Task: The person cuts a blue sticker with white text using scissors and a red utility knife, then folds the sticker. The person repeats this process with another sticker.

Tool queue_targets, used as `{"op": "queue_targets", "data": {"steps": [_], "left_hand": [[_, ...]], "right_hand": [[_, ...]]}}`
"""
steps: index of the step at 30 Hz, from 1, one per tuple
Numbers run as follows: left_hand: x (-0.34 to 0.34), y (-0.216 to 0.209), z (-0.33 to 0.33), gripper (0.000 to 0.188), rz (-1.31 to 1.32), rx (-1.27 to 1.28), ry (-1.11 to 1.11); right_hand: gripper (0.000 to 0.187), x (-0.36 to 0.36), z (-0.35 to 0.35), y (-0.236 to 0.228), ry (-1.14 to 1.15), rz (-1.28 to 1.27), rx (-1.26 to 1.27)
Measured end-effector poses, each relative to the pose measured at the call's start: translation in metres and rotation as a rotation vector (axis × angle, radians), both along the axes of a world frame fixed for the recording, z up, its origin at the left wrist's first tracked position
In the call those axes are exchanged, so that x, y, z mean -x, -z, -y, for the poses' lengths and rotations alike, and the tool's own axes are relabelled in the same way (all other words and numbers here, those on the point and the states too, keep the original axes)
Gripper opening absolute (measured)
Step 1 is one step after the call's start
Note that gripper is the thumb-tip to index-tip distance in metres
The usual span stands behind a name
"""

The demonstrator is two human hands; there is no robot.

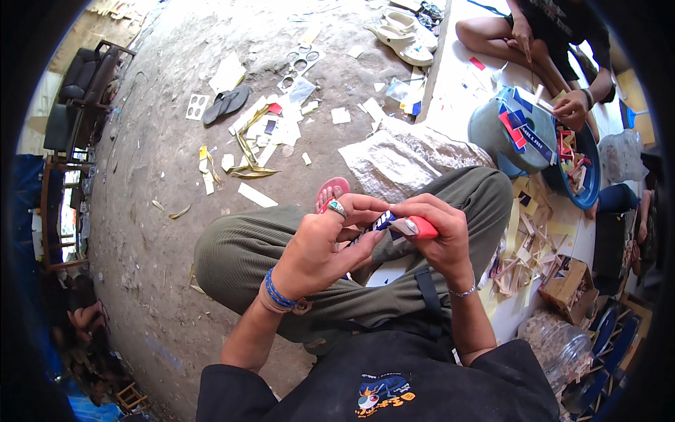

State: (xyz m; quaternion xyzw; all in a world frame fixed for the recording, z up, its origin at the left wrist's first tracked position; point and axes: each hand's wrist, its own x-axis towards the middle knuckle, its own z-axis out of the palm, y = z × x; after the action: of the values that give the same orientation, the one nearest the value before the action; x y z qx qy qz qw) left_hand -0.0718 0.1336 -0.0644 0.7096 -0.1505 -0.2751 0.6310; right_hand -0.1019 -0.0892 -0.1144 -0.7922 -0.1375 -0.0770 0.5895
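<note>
Above my lap, my left hand (316, 243) pinches a small dark blue card strip (382, 221) with white printing between thumb and fingers. My right hand (448, 235) is closed around a small red object (424, 227) with a pale grey end; its exact kind cannot be made out. The fingertips of that hand also meet the far end of the blue strip, so the two hands nearly touch. Part of the strip is hidden behind my fingers. A white piece (390, 271) shows between my legs, below the hands.
At the upper right another person's hand (571, 109) is at a blue-grey bucket (485, 126) and a blue basin (587, 200) of coloured strips. Nearby are a white sack (401, 155), wooden-looking strips (524, 246) and a cardboard box (568, 288). Paper scraps and a dark sandal (226, 104) lie on the floor.
</note>
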Motion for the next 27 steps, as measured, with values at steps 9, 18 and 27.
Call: {"op": "queue_targets", "data": {"steps": [9,18,27], "left_hand": [[0.0,-0.003,0.003,0.039,-0.031,0.013,0.019],[0.0,0.007,0.004,0.025,-0.104,0.013,-0.033],[0.0,0.013,0.005,0.02,-0.064,0.11,-0.193]], "right_hand": [[0.025,0.001,0.002,-0.002,0.012,-0.171,-0.119],[0.027,0.001,-0.003,0.011,-0.023,-0.129,-0.164],[0.051,0.009,0.001,0.007,-0.112,-0.398,-0.345]]}}
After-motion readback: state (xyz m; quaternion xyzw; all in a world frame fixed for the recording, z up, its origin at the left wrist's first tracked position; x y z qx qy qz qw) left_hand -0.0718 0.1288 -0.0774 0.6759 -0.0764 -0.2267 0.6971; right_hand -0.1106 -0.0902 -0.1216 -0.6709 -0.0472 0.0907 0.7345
